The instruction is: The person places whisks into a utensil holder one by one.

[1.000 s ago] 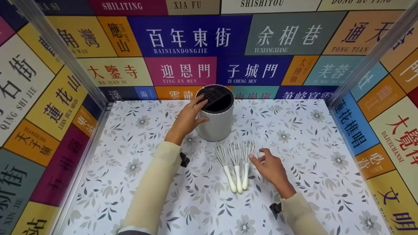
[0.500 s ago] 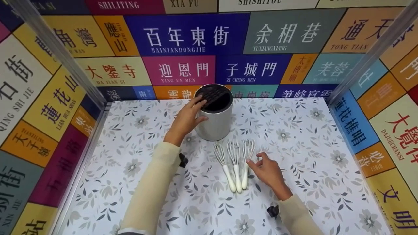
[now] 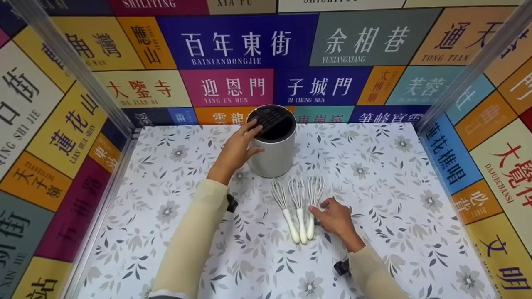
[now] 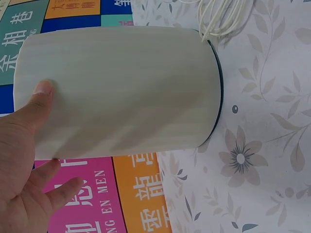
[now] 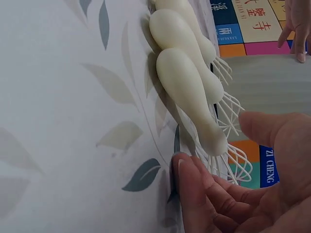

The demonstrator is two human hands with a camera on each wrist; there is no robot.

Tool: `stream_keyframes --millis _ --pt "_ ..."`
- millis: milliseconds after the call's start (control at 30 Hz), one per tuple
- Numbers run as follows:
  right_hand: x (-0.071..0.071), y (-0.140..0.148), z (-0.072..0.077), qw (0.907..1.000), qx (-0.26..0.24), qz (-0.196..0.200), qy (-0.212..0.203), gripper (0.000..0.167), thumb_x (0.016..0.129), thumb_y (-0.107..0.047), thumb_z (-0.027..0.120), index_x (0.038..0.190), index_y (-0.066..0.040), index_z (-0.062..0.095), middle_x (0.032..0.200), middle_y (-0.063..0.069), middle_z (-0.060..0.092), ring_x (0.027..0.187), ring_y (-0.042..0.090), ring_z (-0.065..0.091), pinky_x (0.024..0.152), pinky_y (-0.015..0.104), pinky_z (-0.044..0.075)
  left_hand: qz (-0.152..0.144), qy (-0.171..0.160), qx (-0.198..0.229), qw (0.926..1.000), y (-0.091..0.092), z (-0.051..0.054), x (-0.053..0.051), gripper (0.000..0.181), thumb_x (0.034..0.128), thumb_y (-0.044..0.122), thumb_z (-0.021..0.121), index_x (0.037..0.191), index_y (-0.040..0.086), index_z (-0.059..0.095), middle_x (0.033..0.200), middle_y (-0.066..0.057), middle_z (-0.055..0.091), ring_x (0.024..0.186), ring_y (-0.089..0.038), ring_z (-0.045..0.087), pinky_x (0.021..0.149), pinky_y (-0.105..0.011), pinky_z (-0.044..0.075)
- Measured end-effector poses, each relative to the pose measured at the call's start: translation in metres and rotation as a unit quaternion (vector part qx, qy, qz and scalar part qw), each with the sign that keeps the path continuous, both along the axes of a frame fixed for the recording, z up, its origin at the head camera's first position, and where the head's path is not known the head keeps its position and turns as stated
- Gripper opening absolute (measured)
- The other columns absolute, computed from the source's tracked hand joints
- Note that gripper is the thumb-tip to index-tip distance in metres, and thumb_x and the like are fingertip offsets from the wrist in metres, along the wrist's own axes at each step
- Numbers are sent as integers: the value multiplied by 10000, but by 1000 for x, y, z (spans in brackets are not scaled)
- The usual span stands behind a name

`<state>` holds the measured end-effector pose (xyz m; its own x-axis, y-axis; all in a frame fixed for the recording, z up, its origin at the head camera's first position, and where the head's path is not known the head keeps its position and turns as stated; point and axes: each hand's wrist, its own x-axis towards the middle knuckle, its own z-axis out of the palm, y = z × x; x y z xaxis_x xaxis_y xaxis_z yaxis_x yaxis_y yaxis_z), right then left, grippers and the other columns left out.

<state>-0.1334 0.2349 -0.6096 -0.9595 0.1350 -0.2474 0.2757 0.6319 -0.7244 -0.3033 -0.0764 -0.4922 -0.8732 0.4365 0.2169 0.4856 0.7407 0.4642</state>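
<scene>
A light grey cylinder (image 3: 272, 160) with a black slotted insert stands upright near the back of the table. My left hand (image 3: 235, 151) rests on its left rim, and in the left wrist view the thumb lies along the cylinder's wall (image 4: 126, 92). Three whisks with cream handles lie side by side in front of it: left (image 3: 291, 226), middle (image 3: 302, 226) and right (image 3: 311, 226). My right hand (image 3: 334, 218) is at the right whisk, thumb and fingers apart around its neck; the right wrist view shows a gap between them and the handle (image 5: 187, 92).
The table (image 3: 166, 249) has a white cloth with grey flowers and leaves. Colourful panels (image 3: 237, 41) with lettering stand behind and on both sides, with clear upright edge strips (image 3: 95, 79) at the corners.
My right hand has moved left and slightly down, from beside the right whisk's wires to its neck. My left hand stays on the cylinder's rim.
</scene>
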Motion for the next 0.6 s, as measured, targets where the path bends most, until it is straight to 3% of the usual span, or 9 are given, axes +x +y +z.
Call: stream_keyframes --millis 167,600 --pt "-2 -4 -2 9992 -327 -177 -126 446 883 -433 780 1052 -45 638 755 67 722 493 171 645 453 267 511 -18 7 30 10000 -1 -1 0 670 942 350 723 1546 198 475 1667 -26 333 1470 -315 432 1198 -465 392" --pt "-5 -10 -4 9929 -1016 -434 -440 311 863 -255 807 1031 -54 640 799 73 739 568 199 712 495 316 582 -34 -51 96 9999 -1 -1 0 674 937 350 724 1548 212 473 1670 -14 323 1480 -302 422 1198 -458 394"
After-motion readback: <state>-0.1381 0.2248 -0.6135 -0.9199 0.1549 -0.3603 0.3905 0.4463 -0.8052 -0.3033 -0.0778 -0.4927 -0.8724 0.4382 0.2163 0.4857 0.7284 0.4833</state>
